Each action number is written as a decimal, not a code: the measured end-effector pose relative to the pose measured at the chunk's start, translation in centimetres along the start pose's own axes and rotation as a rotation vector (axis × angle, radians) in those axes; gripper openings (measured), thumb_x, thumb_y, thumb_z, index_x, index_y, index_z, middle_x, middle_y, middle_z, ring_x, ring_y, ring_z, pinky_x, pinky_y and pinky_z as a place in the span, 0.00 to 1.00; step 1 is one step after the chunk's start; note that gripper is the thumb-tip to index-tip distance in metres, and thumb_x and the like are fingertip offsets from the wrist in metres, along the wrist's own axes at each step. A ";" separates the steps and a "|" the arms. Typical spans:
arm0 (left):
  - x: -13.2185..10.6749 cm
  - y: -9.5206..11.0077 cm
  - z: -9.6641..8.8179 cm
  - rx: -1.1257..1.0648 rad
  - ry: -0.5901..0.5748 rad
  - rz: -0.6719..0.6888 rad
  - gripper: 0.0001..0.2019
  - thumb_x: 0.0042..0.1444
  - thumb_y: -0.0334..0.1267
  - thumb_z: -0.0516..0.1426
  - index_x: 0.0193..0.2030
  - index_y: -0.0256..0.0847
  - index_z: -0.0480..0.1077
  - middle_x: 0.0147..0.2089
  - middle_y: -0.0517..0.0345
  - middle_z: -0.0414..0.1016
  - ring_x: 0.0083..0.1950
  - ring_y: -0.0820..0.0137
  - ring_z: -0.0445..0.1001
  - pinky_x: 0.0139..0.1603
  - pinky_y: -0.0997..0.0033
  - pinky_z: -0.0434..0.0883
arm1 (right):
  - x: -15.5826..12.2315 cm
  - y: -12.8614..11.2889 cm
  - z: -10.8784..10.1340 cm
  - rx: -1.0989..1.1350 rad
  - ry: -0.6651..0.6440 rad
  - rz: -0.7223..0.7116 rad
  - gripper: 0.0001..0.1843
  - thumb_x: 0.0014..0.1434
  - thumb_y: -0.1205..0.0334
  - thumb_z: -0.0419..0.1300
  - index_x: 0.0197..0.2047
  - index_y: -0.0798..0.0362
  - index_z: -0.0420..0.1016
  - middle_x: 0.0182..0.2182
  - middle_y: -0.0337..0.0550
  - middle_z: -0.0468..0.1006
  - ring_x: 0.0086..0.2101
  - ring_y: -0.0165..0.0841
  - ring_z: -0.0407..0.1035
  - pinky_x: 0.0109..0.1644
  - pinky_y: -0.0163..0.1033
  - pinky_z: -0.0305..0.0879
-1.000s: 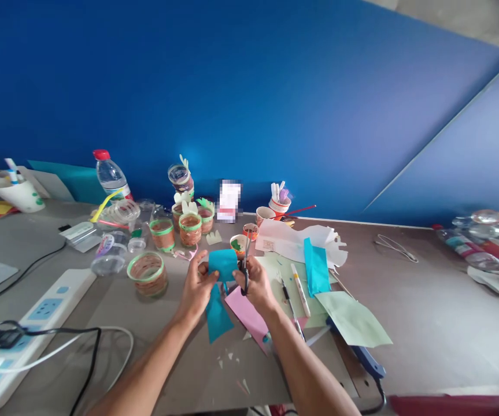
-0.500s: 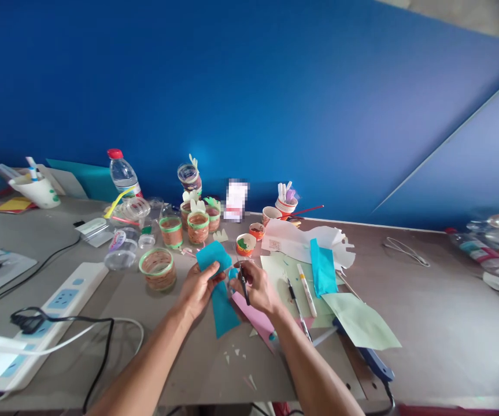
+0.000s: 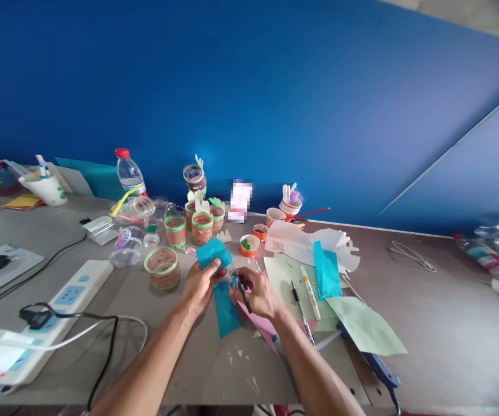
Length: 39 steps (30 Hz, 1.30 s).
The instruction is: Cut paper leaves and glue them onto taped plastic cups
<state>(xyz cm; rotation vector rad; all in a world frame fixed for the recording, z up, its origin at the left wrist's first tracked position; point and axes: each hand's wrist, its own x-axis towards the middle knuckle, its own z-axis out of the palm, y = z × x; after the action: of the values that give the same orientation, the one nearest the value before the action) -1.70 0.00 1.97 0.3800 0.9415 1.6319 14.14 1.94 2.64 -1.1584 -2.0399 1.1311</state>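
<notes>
My left hand point(image 3: 200, 285) pinches a teal sheet of paper point(image 3: 218, 276) near its top, holding it up over the grey table point(image 3: 427, 323). My right hand point(image 3: 255, 293) is closed around small black-handled scissors point(image 3: 241, 283), whose blades point up at the right edge of the teal paper. The lower part of the teal sheet hangs down between my hands. A pink paper piece point(image 3: 261, 323) lies under my right wrist. Small paper offcuts point(image 3: 241, 358) are scattered below my hands.
Twine-wrapped cups point(image 3: 162, 267) and a water bottle point(image 3: 130, 172) stand at the back left. A power strip point(image 3: 41, 320) with cables lies left. Pale green sheets point(image 3: 366, 326), a second teal strip point(image 3: 326, 269), pens point(image 3: 310, 284) and a blue-handled tool point(image 3: 377, 364) lie right.
The scissors have tilted down and moved lower along the teal paper's right edge. My left hand shifted its pinch on the sheet. The view has drifted left.
</notes>
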 end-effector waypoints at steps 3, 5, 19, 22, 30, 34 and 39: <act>-0.1 -0.1 0.0 0.047 -0.014 -0.010 0.17 0.33 0.39 0.72 0.28 0.36 0.73 0.27 0.60 0.77 0.26 0.73 0.73 0.31 0.72 0.71 | 0.1 0.1 0.1 0.014 0.002 0.001 0.15 0.48 0.57 0.63 0.39 0.54 0.73 0.24 0.36 0.69 0.25 0.29 0.60 0.31 0.36 0.57; -0.1 -0.2 0.0 0.072 -0.024 -0.026 0.18 0.32 0.40 0.72 0.28 0.35 0.73 0.27 0.59 0.77 0.26 0.73 0.73 0.31 0.72 0.71 | 0.1 0.2 0.1 0.038 0.006 0.011 0.16 0.48 0.57 0.63 0.40 0.55 0.74 0.23 0.36 0.68 0.25 0.29 0.59 0.30 0.36 0.57; 0.2 -0.4 -0.5 0.105 -0.028 -0.028 0.18 0.34 0.42 0.72 0.28 0.36 0.72 0.25 0.62 0.75 0.25 0.74 0.71 0.29 0.73 0.69 | 0.2 0.1 0.3 0.082 0.073 0.061 0.11 0.46 0.58 0.65 0.32 0.55 0.75 0.16 0.29 0.57 0.21 0.25 0.51 0.24 0.34 0.49; 0.2 -0.4 -0.6 0.096 -0.020 -0.032 0.18 0.34 0.41 0.72 0.28 0.37 0.72 0.25 0.62 0.75 0.25 0.75 0.71 0.29 0.73 0.68 | 0.3 0.2 0.5 0.072 0.083 0.047 0.11 0.46 0.57 0.65 0.30 0.55 0.74 0.16 0.29 0.55 0.20 0.25 0.49 0.24 0.33 0.48; 0.1 0.0 -0.2 0.107 -0.011 -0.024 0.17 0.33 0.41 0.72 0.25 0.37 0.71 0.23 0.62 0.74 0.23 0.76 0.69 0.28 0.74 0.68 | 0.3 0.9 0.8 0.051 0.071 0.013 0.12 0.50 0.54 0.64 0.28 0.55 0.72 0.16 0.29 0.53 0.21 0.24 0.47 0.23 0.32 0.45; 0.1 0.1 -0.2 0.115 -0.008 -0.023 0.17 0.33 0.40 0.71 0.25 0.37 0.71 0.23 0.62 0.74 0.23 0.76 0.69 0.28 0.75 0.68 | 0.3 0.9 0.7 0.057 0.051 0.022 0.12 0.50 0.55 0.64 0.27 0.55 0.71 0.17 0.29 0.53 0.21 0.24 0.46 0.23 0.32 0.45; 0.1 0.1 -0.3 0.106 -0.021 -0.056 0.15 0.35 0.39 0.71 0.26 0.37 0.70 0.24 0.63 0.74 0.23 0.76 0.69 0.28 0.75 0.67 | 0.4 1.0 0.7 0.058 0.048 0.057 0.10 0.49 0.56 0.65 0.27 0.54 0.72 0.16 0.29 0.54 0.20 0.25 0.48 0.23 0.33 0.45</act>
<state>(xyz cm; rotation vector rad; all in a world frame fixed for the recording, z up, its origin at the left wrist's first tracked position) -2.05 -0.03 1.83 0.4383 1.0168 1.5289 13.83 2.32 1.49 -1.2104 -1.9363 1.1711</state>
